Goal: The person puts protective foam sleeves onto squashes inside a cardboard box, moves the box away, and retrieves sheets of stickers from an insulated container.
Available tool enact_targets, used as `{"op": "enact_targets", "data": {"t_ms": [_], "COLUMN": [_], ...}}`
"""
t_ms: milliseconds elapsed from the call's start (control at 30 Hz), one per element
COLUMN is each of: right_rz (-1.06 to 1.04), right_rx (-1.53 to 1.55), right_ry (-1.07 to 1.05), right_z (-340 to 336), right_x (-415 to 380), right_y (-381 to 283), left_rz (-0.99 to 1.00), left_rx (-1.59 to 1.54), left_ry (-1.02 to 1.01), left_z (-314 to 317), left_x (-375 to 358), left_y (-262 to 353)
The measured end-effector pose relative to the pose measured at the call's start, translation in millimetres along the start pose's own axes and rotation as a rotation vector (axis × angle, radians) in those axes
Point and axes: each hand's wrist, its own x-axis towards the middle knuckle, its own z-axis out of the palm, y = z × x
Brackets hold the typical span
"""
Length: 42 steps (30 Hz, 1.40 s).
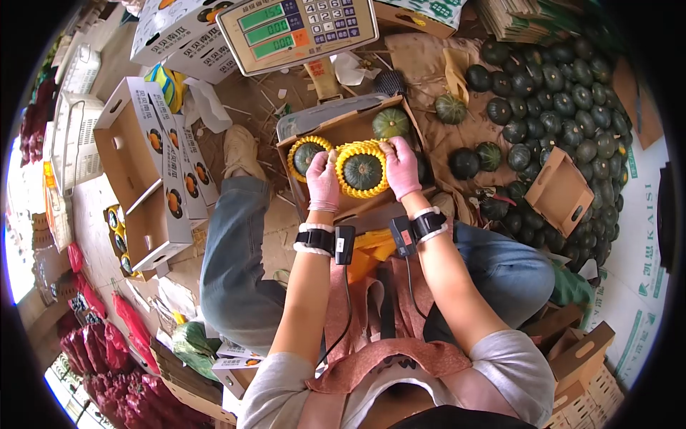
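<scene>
A dark green squash (362, 173) in a yellow foam net is held over a cardboard box (354, 208). My left hand (323, 179), in a pink glove, grips the net's left side. On the right side, my right hand (403, 169), also pink-gloved, has its fingers closed round the net's edge. Inside the box, a second netted squash (307, 154) sits at the left, beside my left hand. A bare green squash (391, 123) lies at the back right corner. Part of another dark squash shows behind my right hand.
A scale display (296, 32) stands behind the box. Many dark squashes (557, 107) are heaped at the right, with a small carton (559, 191) on them. Printed white cartons (146, 186) stand at the left. Loose squashes (464, 163) lie on the brown sheet.
</scene>
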Motion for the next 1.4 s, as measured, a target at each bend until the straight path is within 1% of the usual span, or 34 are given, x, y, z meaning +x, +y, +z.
{"op": "enact_targets", "data": {"t_ms": [33,67,133,167,267,300,333,400,500,600,633,733,767,833,933,1000,1067,1100,1167,1200,1233,1267,1333,1367,1400], "right_rz": [-0.029,-0.061,-0.102,-0.124,-0.413,-0.51,-0.58,-0.429,-0.324,-0.289,-0.282,-0.268,-0.274,-0.276,-0.357,-0.36,-0.368,-0.386,-0.24,-0.153,-0.061,0.084,0.483,0.43,0.431], "right_rx": [-0.042,-0.084,-0.29,-0.392,-0.404,-0.476,-0.576,-0.645,-0.538,-0.509,-0.489,-0.426,-0.403,-0.38,-0.261,-0.219,-0.179,-0.15,-0.154,-0.159,-0.202,-0.267,-0.205,-0.262,-0.274], "right_ry": [0.016,0.034,0.088,0.116,0.125,0.005,-0.071,-0.079,-0.111,-0.124,-0.122,-0.119,-0.113,-0.114,-0.08,-0.064,-0.04,-0.012,-0.022,-0.032,-0.107,-0.231,-0.466,-0.462,-0.457], "right_z": [0.5,1.1,-0.5,-3.3,-18.2,-22.0,-22.4,-20.3,-12.5,-9.1,-7.7,-7.3,-7.9,-8.9,-7.2,-7.4,-7.2,-6.4,-6.5,-7.3,-6.7,-3.1,10.6,22.2,28.9], "right_x": [1.1,2.9,2.1,2.6,-7.9,-17.5,-25.1,-36.2,-35.9,-30.9,-28.7,-25.4,-25.1,-24.7,-22.7,-22.7,-24.6,-25.1,-36.4,-45.9,-54.8,-59.5,-59.7,-62.3,-62.0], "right_y": [4.2,1.2,-4.3,-13.7,-43.5,-45.5,-48.8,-53.5,-46.5,-42.1,-39.6,-30.7,-29.7,-27.2,-15.6,-15.1,-17.4,-20.4,-31.6,-40.5,-52.2,-64.5,-75.7,-62.1,-58.0], "left_rz": [0.009,0.154,0.439,0.604,0.734,0.697,0.7,0.654,0.557,0.542,0.539,0.445,0.454,0.447,0.411,0.387,0.356,0.326,0.261,0.126,0.097,0.077,-0.147,-0.15,-0.132], "left_rx": [0.1,0.346,0.842,0.869,0.739,0.805,0.883,0.882,0.82,0.805,0.849,0.849,0.849,0.785,0.629,0.571,0.432,0.431,0.422,0.439,0.468,0.498,0.697,0.67,0.751], "left_ry": [0.013,0.058,0.153,0.214,-0.002,-0.16,-0.235,-0.263,-0.339,-0.359,-0.364,-0.418,-0.412,-0.409,-0.423,-0.432,-0.5,-0.529,-0.587,-0.592,-0.629,-0.67,-0.72,-0.739,-0.745], "left_z": [-4.5,-3.0,-2.6,-3.6,1.7,0.4,-0.5,-4.6,-6.3,-8.9,-11.0,-9.9,-9.7,-10.0,-13.3,-13.1,-13.1,-16.3,-27.0,-26.9,-43.3,-57.4,-75.7,-85.1,-84.1], "left_x": [7.6,8.6,3.5,0.7,-25.7,-35.3,-38.6,-30.2,-23.8,-20.9,-19.4,-20.0,-20.4,-21.6,-22.5,-22.6,-25.3,-29.8,-42.3,-56.7,-56.2,-51.1,-41.4,-34.6,-32.5], "left_y": [-9.6,-2.2,11.7,15.0,49.9,58.5,61.7,50.0,51.1,49.4,47.7,52.9,51.9,49.0,39.9,36.4,38.1,42.8,62.0,104.1,105.6,108.6,120.8,110.1,112.9]}}
